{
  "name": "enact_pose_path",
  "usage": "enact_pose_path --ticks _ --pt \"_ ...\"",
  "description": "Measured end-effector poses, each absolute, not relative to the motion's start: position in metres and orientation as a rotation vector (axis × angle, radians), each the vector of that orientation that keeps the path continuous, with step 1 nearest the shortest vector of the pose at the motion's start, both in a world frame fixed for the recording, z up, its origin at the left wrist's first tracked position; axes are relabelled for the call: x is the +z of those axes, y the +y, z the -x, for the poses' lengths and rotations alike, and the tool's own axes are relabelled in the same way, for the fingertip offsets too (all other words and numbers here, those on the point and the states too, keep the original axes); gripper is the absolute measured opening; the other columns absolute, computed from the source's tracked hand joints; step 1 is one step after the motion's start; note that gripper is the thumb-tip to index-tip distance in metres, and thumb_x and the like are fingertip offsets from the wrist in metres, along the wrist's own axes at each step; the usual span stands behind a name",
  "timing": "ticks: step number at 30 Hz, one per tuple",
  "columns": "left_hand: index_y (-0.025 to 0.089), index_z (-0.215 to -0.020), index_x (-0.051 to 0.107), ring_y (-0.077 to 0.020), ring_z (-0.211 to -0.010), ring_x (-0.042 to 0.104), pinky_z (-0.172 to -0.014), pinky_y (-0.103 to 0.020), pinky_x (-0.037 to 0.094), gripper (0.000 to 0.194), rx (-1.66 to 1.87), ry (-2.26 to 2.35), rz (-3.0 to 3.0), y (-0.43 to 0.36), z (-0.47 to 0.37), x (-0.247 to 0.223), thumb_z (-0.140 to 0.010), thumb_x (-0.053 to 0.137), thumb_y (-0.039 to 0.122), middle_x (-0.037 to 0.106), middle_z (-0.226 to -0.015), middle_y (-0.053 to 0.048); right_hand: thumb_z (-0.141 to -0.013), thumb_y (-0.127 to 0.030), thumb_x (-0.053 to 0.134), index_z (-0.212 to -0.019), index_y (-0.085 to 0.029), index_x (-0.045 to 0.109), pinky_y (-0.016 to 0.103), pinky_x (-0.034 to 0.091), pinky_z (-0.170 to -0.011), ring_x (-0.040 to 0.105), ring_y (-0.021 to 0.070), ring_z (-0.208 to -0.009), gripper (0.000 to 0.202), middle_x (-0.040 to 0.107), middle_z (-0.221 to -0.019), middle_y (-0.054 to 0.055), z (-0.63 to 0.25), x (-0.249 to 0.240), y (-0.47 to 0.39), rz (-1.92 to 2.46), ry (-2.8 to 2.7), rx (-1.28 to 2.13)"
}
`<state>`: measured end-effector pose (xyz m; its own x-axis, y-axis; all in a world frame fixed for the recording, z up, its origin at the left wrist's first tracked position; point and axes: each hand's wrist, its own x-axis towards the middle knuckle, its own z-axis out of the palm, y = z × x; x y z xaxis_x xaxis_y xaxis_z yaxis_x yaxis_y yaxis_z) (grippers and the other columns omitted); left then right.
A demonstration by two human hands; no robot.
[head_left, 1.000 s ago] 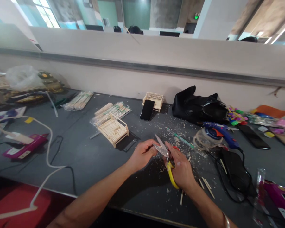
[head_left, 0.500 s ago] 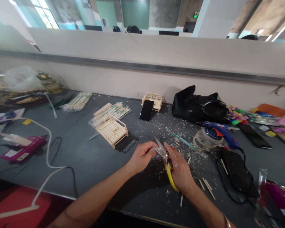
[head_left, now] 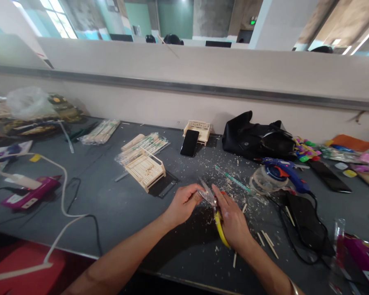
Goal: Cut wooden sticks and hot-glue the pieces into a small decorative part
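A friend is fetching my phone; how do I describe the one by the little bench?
On the dark table, find the black bag near the wall. Left of it is a small pale bench. The black phone overlaps its front, unlike the other phone, right of the blue glue gun.
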<state>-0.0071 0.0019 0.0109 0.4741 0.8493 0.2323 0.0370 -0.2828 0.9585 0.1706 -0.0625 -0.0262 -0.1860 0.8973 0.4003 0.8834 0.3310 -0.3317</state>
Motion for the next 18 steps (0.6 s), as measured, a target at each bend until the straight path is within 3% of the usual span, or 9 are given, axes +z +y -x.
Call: enact_pose_path --ticks 8,12,18 --pt "0.017 -0.074 0.061 -0.0115 -0.055 0.045 -0.055 -0.023 0.038 0.042 0.984 0.757 -1.694 0.0012 0.0072 0.0083 -0.092 0.050 0.053 0.051 -0.059 0.002 -0.075 -0.002 0.044 -0.143 -0.019 0.048 0.041 0.060 -0.083 0.071 0.0257 -0.096 0.070 0.073 -0.111 0.013 -0.1706 -0.0288 -0.0629 1.496 -2.014 0.085" --pt "0.016 -0.081 0.062 -0.0131 -0.063 0.052 -0.061 -0.023 0.042 0.034 0.992 0.796 -1.779 -0.0012 0.0074 0.0103 -0.094 0.049 0.046 0.059 -0.068 0.000 -0.070 -0.003 0.046 -0.133 -0.014 0.056 0.037 0.061 -0.075 0.073 0.0243 -0.081 0.064 0.076 -0.096 0.012 -0.1711 -0.0316 -0.0646 1.540 -1.994 0.178" --pt "0.018 -0.083 0.058 -0.0123 -0.057 0.050 -0.055 -0.022 0.041 0.019 1.070 0.883 -1.919 -0.0046 0.0078 0.0088 -0.092 0.051 0.033 0.055 -0.063 0.002 -0.069 -0.003 0.047 -0.124 -0.016 0.061 0.031 0.059 -0.071 0.073 0.0223 -0.077 0.058 0.076 -0.093 0.010 -0.1696 -0.0340 -0.0670 1.614 -1.948 0.207"
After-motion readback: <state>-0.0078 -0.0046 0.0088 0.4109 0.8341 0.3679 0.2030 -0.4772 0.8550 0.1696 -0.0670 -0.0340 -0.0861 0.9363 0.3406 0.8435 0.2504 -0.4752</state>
